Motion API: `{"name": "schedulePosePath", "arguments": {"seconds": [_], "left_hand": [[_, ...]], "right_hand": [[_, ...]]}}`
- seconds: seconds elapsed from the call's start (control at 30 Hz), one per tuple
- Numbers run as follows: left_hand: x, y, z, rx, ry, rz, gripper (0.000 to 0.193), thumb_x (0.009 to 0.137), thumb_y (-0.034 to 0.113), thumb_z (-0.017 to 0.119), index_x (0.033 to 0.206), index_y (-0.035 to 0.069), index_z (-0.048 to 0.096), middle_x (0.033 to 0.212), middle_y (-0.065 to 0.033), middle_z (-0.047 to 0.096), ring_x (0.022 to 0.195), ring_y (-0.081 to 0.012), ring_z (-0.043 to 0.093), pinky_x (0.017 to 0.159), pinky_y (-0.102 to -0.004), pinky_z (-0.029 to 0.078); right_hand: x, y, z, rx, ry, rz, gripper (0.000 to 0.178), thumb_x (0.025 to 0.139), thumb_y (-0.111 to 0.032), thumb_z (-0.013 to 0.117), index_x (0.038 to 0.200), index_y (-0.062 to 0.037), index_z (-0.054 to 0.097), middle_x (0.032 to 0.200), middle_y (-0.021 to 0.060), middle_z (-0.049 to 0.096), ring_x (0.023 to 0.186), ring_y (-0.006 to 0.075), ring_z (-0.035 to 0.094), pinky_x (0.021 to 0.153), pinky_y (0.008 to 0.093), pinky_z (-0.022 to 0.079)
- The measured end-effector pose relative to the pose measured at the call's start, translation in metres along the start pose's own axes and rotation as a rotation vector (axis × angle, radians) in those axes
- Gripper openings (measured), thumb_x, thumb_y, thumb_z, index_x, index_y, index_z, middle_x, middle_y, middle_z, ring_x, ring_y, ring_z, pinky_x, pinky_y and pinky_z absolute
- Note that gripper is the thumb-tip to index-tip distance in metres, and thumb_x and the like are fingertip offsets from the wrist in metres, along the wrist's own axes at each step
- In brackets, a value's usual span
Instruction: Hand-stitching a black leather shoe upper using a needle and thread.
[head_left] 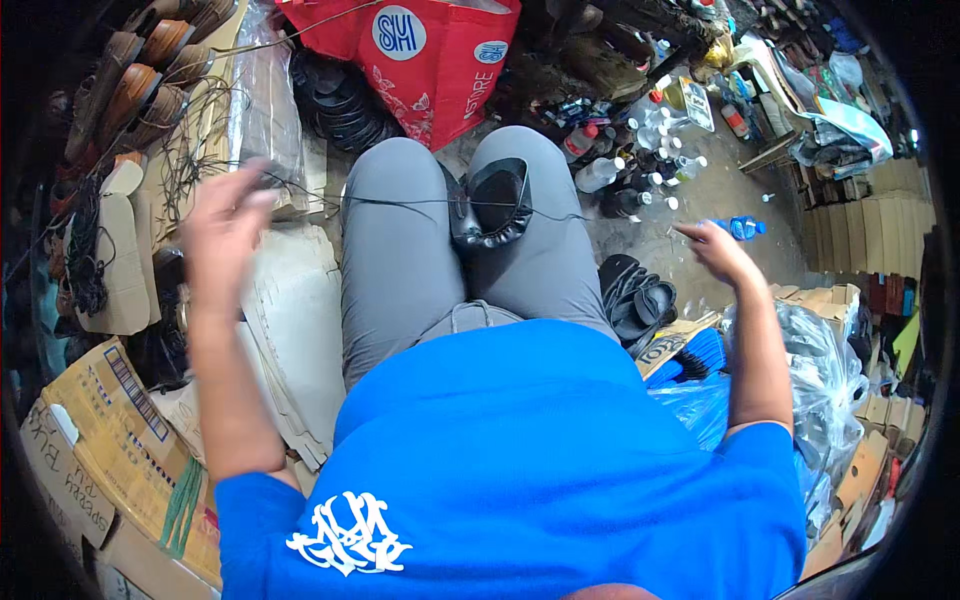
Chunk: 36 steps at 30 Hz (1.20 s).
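Blue shirt (560, 440) nearest; beyond, a black upper (490, 215) on grey trousers (400, 240), thread (410, 202) running both ways toward the blurred left hand (225, 215) and the right hand (716, 248), set wide apart; whether either clamps it, I cannot tell

"What colour are the trousers (395, 240)?"
"Plain grey, drawstring (470, 311) included."
"And the shoe piece (490, 205) on them?"
"Black, glossy around its gathered edge. The thread (420, 202) crossing the trousers is dark too."
"Nearest the trousers at the waist?"
"A bright blue shirt (540, 430) with a jagged white print (350, 537) on the chest."
"Beyond the knees of the trousers?"
"A red bag (440, 82), patterned with white discs, blue marks inside them, and pale butterflies."
"Left of the trousers?"
"Whitish sheets (290, 310), then a yellowish-brown carton (125, 430) with green strands (180, 508)."
"Right?"
"Black shoe parts (637, 302); farther off, a blue bottle (742, 228)."
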<state>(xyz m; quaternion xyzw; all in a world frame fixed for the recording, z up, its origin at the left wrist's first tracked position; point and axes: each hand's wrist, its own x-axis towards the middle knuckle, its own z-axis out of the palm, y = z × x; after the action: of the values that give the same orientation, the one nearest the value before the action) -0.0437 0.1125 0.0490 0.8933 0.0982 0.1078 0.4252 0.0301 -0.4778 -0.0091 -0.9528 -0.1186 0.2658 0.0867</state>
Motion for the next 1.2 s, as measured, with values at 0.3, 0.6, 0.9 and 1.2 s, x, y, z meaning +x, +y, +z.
{"name": "schedulePosePath", "arguments": {"seconds": [0.3, 0.6, 0.9, 1.2], "left_hand": [[0.027, 0.082, 0.157, -0.168, -0.615, 0.382, 0.029, 0.073, 0.017, 0.074, 0.095, 0.002, 0.063, 0.101, -0.0108, 0.063, 0.097, -0.0245, 0.059, 0.087, -0.0335, 0.046], [0.045, 0.07, 0.175, -0.229, -0.968, 0.192, 0.018, 0.076, 0.013, 0.072, 0.086, 0.002, 0.063, 0.079, 0.0008, 0.062, 0.075, -0.0085, 0.055, 0.07, -0.026, 0.046], [0.042, 0.061, 0.175, -0.526, -1.055, -0.049, 0.022, 0.077, 0.013, 0.07, 0.096, 0.002, 0.066, 0.084, 0.0004, 0.064, 0.08, -0.0075, 0.058, 0.077, -0.0237, 0.046], [0.042, 0.061, 0.167, -0.474, -1.155, 0.031, 0.036, 0.078, 0.013, 0.067, 0.112, -0.001, 0.064, 0.099, -0.0066, 0.062, 0.099, -0.0159, 0.057, 0.09, -0.0288, 0.043]], "right_hand": [[0.055, -0.195, -0.016, 0.418, 0.295, -0.623, 0.013, 0.074, -0.003, 0.069, 0.086, -0.0069, 0.069, 0.079, 0.0044, 0.064, 0.079, 0.0159, 0.061, 0.072, 0.0289, 0.049], [0.06, -0.2, -0.021, 0.407, 0.239, -0.658, 0.013, 0.072, -0.006, 0.069, 0.084, -0.0107, 0.07, 0.08, 0.0064, 0.061, 0.078, 0.0213, 0.063, 0.07, 0.032, 0.051], [0.053, -0.197, 0.013, 0.561, 0.323, -0.636, 0.017, 0.073, -0.002, 0.069, 0.087, -0.0114, 0.071, 0.08, 0.0043, 0.06, 0.076, 0.0165, 0.062, 0.068, 0.0292, 0.051], [0.032, -0.204, 0.022, 0.442, 0.447, -0.589, 0.029, 0.071, -0.001, 0.067, 0.094, -0.0171, 0.07, 0.076, 0.0055, 0.056, 0.072, 0.0222, 0.06, 0.065, 0.0321, 0.05]]}}
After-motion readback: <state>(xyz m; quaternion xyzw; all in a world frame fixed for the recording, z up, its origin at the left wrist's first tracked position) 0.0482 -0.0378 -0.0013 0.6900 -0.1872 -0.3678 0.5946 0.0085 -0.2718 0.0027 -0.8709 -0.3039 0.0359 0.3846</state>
